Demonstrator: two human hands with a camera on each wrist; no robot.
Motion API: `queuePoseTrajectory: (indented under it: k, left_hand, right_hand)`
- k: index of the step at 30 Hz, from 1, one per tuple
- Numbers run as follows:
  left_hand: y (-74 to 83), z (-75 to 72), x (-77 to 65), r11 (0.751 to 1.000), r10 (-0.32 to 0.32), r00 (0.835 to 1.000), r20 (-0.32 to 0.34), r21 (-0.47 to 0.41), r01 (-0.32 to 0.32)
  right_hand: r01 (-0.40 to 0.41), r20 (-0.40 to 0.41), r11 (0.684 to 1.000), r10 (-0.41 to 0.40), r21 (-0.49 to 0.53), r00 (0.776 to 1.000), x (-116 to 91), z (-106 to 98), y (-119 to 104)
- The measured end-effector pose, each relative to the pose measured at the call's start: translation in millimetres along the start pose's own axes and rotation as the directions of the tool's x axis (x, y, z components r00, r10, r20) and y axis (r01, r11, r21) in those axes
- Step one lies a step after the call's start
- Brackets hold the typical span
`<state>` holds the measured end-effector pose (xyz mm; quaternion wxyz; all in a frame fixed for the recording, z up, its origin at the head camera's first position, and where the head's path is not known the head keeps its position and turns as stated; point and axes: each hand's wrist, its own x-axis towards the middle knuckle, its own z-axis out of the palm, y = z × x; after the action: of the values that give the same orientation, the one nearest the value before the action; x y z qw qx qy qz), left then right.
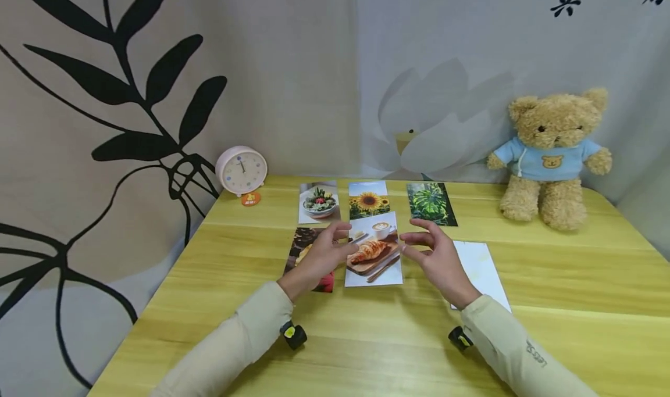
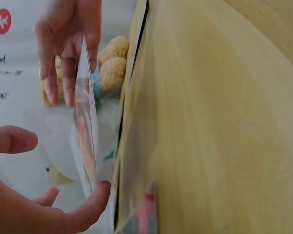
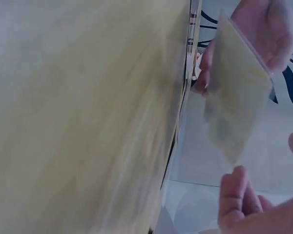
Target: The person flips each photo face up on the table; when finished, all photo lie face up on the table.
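A photo card of a croissant and coffee (image 1: 374, 257) is raised over the table between my two hands. My left hand (image 1: 319, 260) is at its left edge, with thumb and fingers spread apart; in the left wrist view one fingertip (image 2: 104, 187) meets the card (image 2: 85, 131). On the other side my right hand (image 1: 439, 263) has its fingers loosely bent, fingertips right at the card's right edge. From the right wrist, the card's pale back (image 3: 237, 92) shows. Under my left forearm and hand lies a partly hidden dark photo card with red (image 1: 327, 282).
Along the back lie photo cards of a salad bowl (image 1: 318, 203), sunflowers (image 1: 369, 201) and green leaves (image 1: 431, 203). A white card (image 1: 484, 272) lies beside my right wrist. A round clock (image 1: 242, 170) and orange tag (image 1: 250, 199) are back left, a teddy bear (image 1: 553, 158) back right.
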<state>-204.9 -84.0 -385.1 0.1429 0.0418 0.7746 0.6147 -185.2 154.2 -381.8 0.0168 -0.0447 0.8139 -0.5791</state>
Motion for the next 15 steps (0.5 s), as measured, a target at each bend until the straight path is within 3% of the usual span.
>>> queuePoseTrajectory:
  k: [6,15]
  left_hand:
    - [-3.7,0.0,4.5,0.997,-0.05,0.999,0.007,0.051,0.05]
    - [-8.8,5.9,6.3,0.983,-0.007,1.0,0.025,0.181,0.003]
  right_hand:
    - [-0.118,0.108,0.991,0.111,0.065,0.988,1.2,-3.3,3.3]
    - [-0.234,0.238,0.967,0.205,0.1,0.949,5.0,-4.5,8.2]
